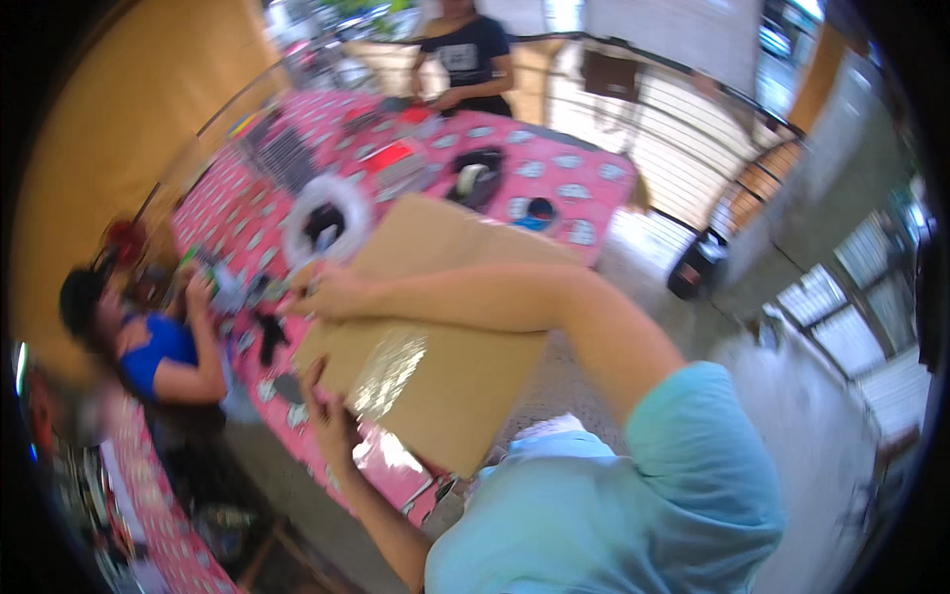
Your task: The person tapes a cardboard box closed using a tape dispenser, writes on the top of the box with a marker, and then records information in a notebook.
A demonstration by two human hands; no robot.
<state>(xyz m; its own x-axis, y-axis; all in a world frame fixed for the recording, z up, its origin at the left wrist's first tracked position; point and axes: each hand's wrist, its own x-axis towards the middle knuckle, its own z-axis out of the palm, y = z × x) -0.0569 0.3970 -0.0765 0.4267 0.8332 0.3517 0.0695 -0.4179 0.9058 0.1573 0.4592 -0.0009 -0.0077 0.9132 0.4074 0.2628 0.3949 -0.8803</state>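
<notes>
A brown cardboard box (pixel 485 371) lies in front of me on the table, with a shiny strip of clear tape (pixel 392 370) on its near part. Across its top reaches my right arm; my right hand (pixel 334 294) is at the box's left edge, fingers bent and pressed together. What they grip, if anything, is too blurred to make out. My left hand (pixel 332 414) is beside the near left side of the box, fingers apart and holding nothing. Whether it touches the cardboard I cannot tell.
The table has a pink patterned cover (pixel 584 193). On it are a white ring-shaped roll (pixel 353 208), a tape roll (pixel 473 180), a small blue-and-dark object (pixel 536 215) and red-and-grey stacks (pixel 391 158). A person in blue (pixel 163 351) works at the left; another in dark clothing (pixel 470 59) stands beyond.
</notes>
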